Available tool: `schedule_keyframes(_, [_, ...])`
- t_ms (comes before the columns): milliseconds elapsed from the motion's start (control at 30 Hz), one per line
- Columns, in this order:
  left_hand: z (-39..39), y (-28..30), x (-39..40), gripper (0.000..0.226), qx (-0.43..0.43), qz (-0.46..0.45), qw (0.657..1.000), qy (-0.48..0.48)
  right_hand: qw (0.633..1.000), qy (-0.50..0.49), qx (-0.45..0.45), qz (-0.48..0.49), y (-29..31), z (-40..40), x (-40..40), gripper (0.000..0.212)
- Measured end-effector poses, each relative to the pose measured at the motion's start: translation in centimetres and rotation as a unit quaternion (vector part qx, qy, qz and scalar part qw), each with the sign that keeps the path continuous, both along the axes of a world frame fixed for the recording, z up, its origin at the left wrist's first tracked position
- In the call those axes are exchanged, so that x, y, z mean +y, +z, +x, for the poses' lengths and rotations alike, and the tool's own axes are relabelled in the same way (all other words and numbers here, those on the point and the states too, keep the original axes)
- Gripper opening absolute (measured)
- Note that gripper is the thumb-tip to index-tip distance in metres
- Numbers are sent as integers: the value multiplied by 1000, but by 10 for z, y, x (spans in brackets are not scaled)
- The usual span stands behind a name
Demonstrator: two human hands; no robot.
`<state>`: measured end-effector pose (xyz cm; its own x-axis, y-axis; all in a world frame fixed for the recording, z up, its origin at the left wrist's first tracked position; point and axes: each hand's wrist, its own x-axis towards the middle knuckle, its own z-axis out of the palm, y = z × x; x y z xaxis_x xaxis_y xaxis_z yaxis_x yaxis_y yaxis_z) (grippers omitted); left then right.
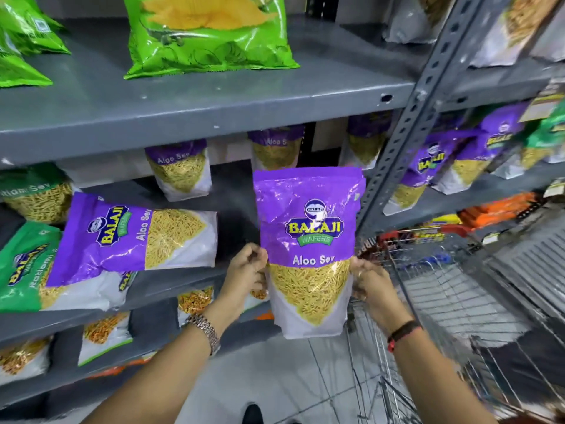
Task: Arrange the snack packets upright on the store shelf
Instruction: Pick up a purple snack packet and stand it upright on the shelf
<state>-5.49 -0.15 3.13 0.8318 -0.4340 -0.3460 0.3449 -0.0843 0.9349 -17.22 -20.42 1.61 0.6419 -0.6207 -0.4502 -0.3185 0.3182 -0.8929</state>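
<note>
head | packet upright in mid-air before the shelf, between both hands | left hand pinching its 9 o'clock edge | right hand pinching its 3 o'clock edge | label: "BALAJI WAFERS", "Aloo Sev" | lying packet at 9 o'clock, same label

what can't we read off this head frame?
- Held Aloo Sev packet: back face hidden; left hand and right hand cover its side edges.
- Green chips bag: top cut off by the frame edge.
- Cart: contents blurred.
</note>
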Motion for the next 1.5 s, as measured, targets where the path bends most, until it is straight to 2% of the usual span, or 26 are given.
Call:
schedule_keyframes(200, [15,11,-11,23,-7,-14,1000,-10,1000,12,-11,-14,6,15,-8,19])
schedule_keyframes(333, [49,27,-18,23,-52,-11,998,43,998,27,-33,-44,28,69,-10,36])
schedule_keyframes(467, [88,32,-24,21,-92,-32,991,95,993,30,-46,-105,36,134,-15,35])
schedule_keyframes(567, [119,24,-33,22,-102,-39,983,144,987,26,-47,-154,10,182,-32,33])
schedule_keyframes(667, [146,12,-42,19,-113,-27,979,169,983,21,-38,-181,14,207,-36,31])
schedule_keyframes(767, [160,-8,-47,15,-108,-14,981,162,976,54,-15,-209,25,213,-35,34])
schedule_keyframes(833, [161,-14,-49,13,-103,-1,983,155,976,52,2,-212,20,211,-37,24])
schedule_keyframes(900, [156,-9,-47,2,-104,-12,981,162,975,33,30,-217,4,207,-42,12])
schedule_keyframes(967, [143,3,-36,19,-86,-50,978,186,976,27,97,-194,1,195,-34,17])
schedule_keyframes(1000, [133,10,-25,22,-77,-83,972,206,976,65,122,-168,5,185,-24,24])
schedule_keyframes(1067, [112,14,5,18,-89,-143,948,270,955,204,172,-131,9,173,0,27])
schedule_keyframes(1133, [89,9,41,21,-86,-156,915,362,914,334,188,-135,12,174,28,27])
schedule_keyframes(1200, [69,-4,77,20,-41,-155,882,443,884,404,148,-181,19,192,60,30])
schedule_keyframes(1267, [56,-18,105,17,12,-149,863,482,849,428,87,-298,24,218,90,30])
schedule_keyframes(1333, [51,-24,126,18,49,-104,870,479,803,432,41,-408,26,243,123,24])
schedule_keyframes(1400, [51,-24,139,16,66,-45,893,443,782,451,23,-429,24,266,151,26])
schedule_keyframes(1500, [55,-19,152,16,80,2,919,387,750,495,54,-436,24,295,184,35])
